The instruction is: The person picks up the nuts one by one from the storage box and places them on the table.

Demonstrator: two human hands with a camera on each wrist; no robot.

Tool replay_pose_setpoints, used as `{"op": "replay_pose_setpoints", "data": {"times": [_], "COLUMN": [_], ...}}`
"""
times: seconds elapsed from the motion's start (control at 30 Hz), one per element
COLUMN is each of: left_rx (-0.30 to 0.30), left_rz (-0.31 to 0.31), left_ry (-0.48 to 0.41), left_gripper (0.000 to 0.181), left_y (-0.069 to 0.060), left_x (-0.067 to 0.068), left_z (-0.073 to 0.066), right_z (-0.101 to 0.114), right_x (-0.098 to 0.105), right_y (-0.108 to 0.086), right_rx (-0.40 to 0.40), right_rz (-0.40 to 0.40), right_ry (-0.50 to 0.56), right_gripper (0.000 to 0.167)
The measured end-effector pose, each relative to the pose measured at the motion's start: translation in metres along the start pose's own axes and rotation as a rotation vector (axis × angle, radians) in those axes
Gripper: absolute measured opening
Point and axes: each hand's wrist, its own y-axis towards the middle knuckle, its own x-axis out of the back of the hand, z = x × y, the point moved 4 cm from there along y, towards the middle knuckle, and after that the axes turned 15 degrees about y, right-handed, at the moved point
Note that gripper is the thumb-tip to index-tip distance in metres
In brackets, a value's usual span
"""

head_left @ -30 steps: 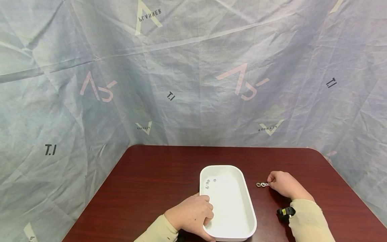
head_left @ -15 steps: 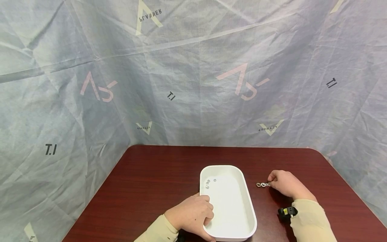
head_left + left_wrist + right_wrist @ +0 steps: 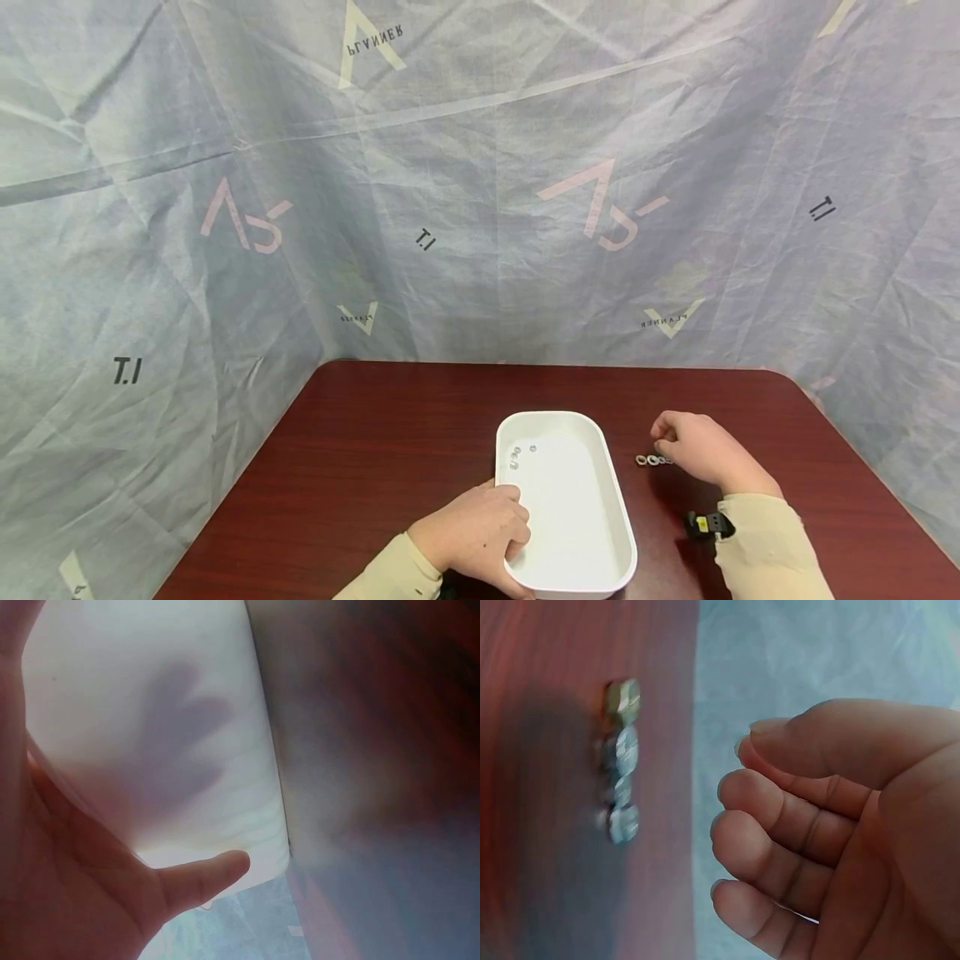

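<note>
My left hand (image 3: pixel 480 525) (image 3: pixel 97 877) grips the near left side of a white tray (image 3: pixel 570 508) (image 3: pixel 217 645), fingers over the rim and thumb along the outside. Inside the tray, several small ring-like metal pieces (image 3: pixel 514 465) lie toward the far left. Right of it, a row of nut-like pieces (image 3: pixel 652 460) (image 3: pixel 625 752) lies on the table, one brass-coloured at the row's left end in the head view, the others silvery. My right hand (image 3: pixel 705 450) (image 3: pixel 832 817) hovers just above the row's right part, fingers loosely curled, with nothing visible between thumb and fingertips.
The dark red table (image 3: pixel 375 433) extends around the tray. Grey printed cloth (image 3: pixel 465 267) hangs behind it and along both sides. A small black device (image 3: pixel 708 525) is strapped at the right wrist.
My right hand has lifted off the right end of the row and shifted slightly left, its fingertips clear of the pieces. My left hand and the tray have stayed put.
</note>
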Motion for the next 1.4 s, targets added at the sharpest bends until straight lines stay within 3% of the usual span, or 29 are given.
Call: {"op": "replay_pose_setpoints", "data": {"times": [0.47,0.73,1.03,1.2,1.4], "left_rx": [-0.022,-0.027,-0.028,-0.032,-0.025], "left_rz": [-0.023,-0.043,-0.044,-0.041,-0.056], "left_ry": [0.003,0.003,-0.011,0.010,0.003], "left_gripper": [0.059,0.059,0.059,0.058,0.057], "left_y": [-0.001,-0.001,-0.001,-0.001,-0.001], "left_x": [0.001,0.003,0.001,-0.001,0.000], "left_z": [0.001,0.000,0.001,0.001,0.000], "right_z": [0.054,0.082,0.110,0.125,0.135], "right_x": [-0.008,-0.018,-0.030,-0.044,-0.064], "right_y": [-0.002,0.000,0.008,0.016,0.030], "right_rx": [0.041,0.127,0.122,0.129,0.192], "right_rz": [0.058,0.071,0.113,0.142,0.152], "right_ry": [0.100,0.065,0.025,-0.015,-0.064], "right_gripper": [0.013,0.009,0.012,0.013,0.015]}}
